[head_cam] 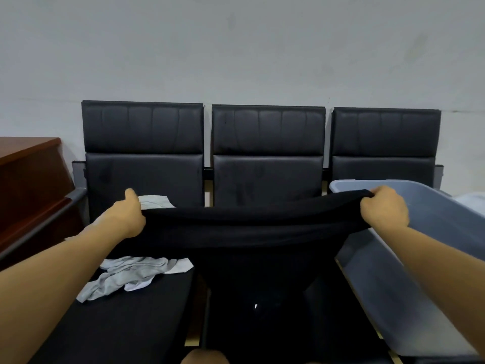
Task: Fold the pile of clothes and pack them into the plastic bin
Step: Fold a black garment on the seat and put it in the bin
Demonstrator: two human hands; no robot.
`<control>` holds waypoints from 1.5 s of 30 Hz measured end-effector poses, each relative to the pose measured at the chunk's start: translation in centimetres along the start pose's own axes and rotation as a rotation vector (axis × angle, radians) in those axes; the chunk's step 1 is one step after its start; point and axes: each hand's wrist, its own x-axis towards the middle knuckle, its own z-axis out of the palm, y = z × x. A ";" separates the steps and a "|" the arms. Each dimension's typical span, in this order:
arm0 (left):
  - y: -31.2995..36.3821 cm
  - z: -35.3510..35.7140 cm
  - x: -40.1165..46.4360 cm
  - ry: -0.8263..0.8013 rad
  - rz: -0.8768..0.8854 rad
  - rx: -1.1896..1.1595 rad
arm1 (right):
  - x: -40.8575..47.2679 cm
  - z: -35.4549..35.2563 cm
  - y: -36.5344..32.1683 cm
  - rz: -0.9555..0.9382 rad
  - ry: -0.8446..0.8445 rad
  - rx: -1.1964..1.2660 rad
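Stretching black garment (244, 227) — left hand (130, 215), right hand (384, 207).

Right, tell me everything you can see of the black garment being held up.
The black garment is plain dark fabric, soft and matte, with no print visible. It is stretched sideways in the air above the middle seat, its top edge sagging slightly between the left hand and the right hand, which each grip one end. The rest hangs down toward the seat; its lower part merges with the dark seat, so its kind cannot be told.

Three black padded seats (262, 153) line a plain grey wall (236, 48).
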 end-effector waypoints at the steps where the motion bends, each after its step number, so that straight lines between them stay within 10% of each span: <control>1: 0.1 0.4 0.0 -0.079 -0.025 0.034 | -0.2 0.0 0.0 -0.071 -0.034 -0.057; 9: 3.9 0.6 -3.1 -0.905 -0.095 -0.678 | -2.0 -0.5 -1.8 -0.637 -0.783 -0.438; 14: 5.2 0.1 -3.7 -1.077 -0.004 -0.682 | -3.0 -2.0 -3.0 -0.281 -1.290 -0.584; 29: 15.5 -4.2 0.6 -0.165 0.212 -1.318 | 4.3 -2.2 -8.6 -0.134 -0.083 0.496; 39: 14.8 -6.7 -0.1 -0.091 0.248 -1.362 | 3.3 -5.0 -8.3 -0.243 0.025 0.476; 45: 8.8 0.6 -0.5 -0.345 0.030 -1.077 | 1.0 -1.9 -2.4 -0.303 -0.415 -0.005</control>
